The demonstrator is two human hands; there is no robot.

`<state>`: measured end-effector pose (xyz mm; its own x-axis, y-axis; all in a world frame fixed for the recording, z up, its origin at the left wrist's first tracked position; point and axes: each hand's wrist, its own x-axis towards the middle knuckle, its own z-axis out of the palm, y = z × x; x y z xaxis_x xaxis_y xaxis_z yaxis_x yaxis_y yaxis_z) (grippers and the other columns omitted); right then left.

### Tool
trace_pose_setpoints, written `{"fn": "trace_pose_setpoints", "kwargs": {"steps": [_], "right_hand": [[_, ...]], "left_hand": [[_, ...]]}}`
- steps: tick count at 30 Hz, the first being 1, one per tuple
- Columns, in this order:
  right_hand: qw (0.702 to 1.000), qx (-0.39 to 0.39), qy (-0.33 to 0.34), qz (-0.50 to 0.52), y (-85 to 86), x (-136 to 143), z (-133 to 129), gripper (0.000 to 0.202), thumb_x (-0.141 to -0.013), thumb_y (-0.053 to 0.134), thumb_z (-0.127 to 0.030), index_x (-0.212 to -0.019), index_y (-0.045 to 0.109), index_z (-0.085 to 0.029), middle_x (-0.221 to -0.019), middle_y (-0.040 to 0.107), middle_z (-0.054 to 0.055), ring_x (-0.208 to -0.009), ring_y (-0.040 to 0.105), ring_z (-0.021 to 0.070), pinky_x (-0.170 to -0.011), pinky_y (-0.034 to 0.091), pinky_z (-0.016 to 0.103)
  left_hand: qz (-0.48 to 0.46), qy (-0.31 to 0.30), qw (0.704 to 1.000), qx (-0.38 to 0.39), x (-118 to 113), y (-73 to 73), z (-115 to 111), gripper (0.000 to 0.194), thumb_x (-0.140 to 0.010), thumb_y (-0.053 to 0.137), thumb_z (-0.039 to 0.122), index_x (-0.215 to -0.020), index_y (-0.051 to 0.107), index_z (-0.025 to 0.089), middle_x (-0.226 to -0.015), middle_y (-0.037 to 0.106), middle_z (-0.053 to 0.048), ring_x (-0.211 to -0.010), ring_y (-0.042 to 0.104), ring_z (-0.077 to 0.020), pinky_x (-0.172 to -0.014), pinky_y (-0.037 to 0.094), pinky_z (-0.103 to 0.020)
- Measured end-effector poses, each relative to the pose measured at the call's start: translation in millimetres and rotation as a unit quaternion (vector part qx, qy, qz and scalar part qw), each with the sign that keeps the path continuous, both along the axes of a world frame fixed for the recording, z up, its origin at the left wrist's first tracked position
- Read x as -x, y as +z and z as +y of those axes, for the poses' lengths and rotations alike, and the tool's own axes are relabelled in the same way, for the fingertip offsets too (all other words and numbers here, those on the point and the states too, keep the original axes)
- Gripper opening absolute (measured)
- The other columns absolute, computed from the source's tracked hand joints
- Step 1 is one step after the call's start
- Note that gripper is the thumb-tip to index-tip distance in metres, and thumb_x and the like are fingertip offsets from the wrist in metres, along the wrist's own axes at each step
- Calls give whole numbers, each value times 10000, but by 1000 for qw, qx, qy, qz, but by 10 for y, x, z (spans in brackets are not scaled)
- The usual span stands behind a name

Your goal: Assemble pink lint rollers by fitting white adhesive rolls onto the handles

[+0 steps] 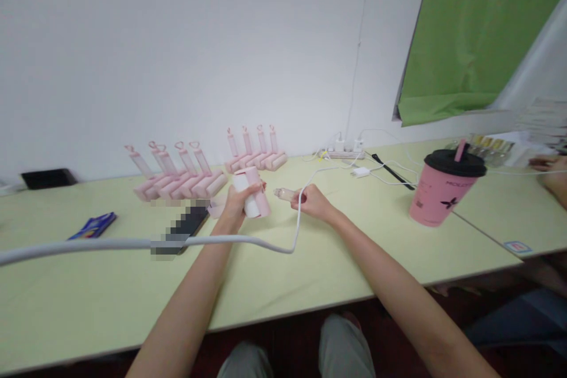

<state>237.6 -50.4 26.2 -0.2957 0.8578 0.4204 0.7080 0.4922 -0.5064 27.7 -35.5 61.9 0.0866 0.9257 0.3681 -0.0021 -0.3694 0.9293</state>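
Observation:
My left hand [238,198] is wrapped around a pink and white rounded case [257,189], held tilted above the table. In my right hand [313,202], the fingers pinch a small clear tube-like bottle [284,194] whose narrow end points left toward the case, with a gap between them. A white cable [297,221] crosses in front of my right fingers, close to the camera. Behind my left hand, several pink cases with clear pink-topped bottles [201,159] stand in a row. A second such group of bottles [261,142] is by the wall.
On the right stands a pink cup [438,189] with a black lid and straw. A power strip [343,155] with chargers and cables lies by the wall. A dark phone [188,227] and a blue packet [94,225] are at left. Another person's hand [551,171] shows far right.

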Motion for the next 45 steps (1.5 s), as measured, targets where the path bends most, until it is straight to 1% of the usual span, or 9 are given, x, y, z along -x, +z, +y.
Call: {"fn": "trace_pose_setpoints", "kwargs": {"steps": [7, 12, 15, 18, 25, 29, 32, 36, 45], "right_hand": [[959, 6, -228, -166, -95, -256, 55, 280, -830, 446, -349, -1009, 580, -180, -854, 653, 83, -790, 585, 191, -673, 372, 264], [951, 15, -258, -172, -241, -383, 165, 400, -805, 397, -104, -1197, 445, -169, -1068, 576, 123, -964, 533, 213, -782, 365, 301], [951, 1, -244, -189, -306, -417, 194, 425, -803, 337, -35, -1180, 479, -167, -1088, 546, 137, -996, 504, 216, -825, 351, 314], [957, -29, -228, -178, -323, -438, 187, 448, -809, 323, -25, -1190, 497, -182, -1088, 544, 125, -1006, 490, 211, -844, 352, 304], [977, -66, -183, -91, -132, -287, 93, 406, -856, 385, -127, -1227, 491, -251, -1141, 557, 70, -994, 527, 188, -833, 389, 288], [995, -68, 18, 77, -17, -53, 42, 375, -831, 464, -182, -1201, 516, -219, -1087, 597, 54, -927, 567, 153, -781, 434, 267], [985, -98, 116, 86, 21, 60, -28, 368, -800, 520, -173, -1168, 538, -190, -1058, 601, 68, -913, 573, 146, -757, 435, 250], [989, -102, 49, -100, 11, 55, -123, 249, -838, 497, -207, -1073, 576, -179, -992, 623, 72, -878, 586, 151, -748, 408, 240], [959, -59, -105, -256, -92, 32, -52, 285, -873, 404, -314, -861, 653, -176, -851, 676, 88, -808, 619, 199, -675, 384, 267]], "left_hand": [[307, 104, 942, -85, -98, -158, 22, 465, -555, 703, 466, -891, 580, 169, -819, 637, -43, -734, 572, -199, -636, 423, -289], [474, 197, 838, -188, -185, -283, -34, 495, -717, 591, 425, -1150, 489, 207, -906, 612, -87, -846, 564, -251, -686, 411, -311], [576, 170, 756, -260, -159, -343, -18, 419, -780, 518, 328, -1174, 492, 188, -939, 588, -124, -955, 515, -279, -775, 404, -352], [620, 162, 712, -289, -149, -414, 32, 503, -755, 561, 372, -1205, 477, 163, -993, 571, -147, -1015, 479, -300, -922, 337, -432], [552, 257, 723, -327, -200, -424, 1, 768, -754, 491, 567, -1318, 323, 75, -1348, 359, -223, -1278, 260, -362, -1032, -43, -609], [553, 232, 696, -394, -252, -253, -131, 682, -812, 442, 490, -1342, 290, 88, -1394, 324, -189, -1323, 209, -315, -1068, 10, -569], [604, 184, 670, -391, -272, -165, -198, 449, -842, 421, 368, -1215, 467, 123, -1188, 538, -158, -1194, 414, -276, -1070, 167, -504], [690, 115, 652, -293, -290, -200, -217, 284, -842, 405, 334, -866, 599, 128, -827, 618, -131, -860, 587, -247, -796, 446, -383], [690, 79, 705, -147, -481, -391, -267, 268, -861, 346, 289, -916, 542, 116, -798, 623, -125, -772, 610, -217, -664, 423, -302]]}}
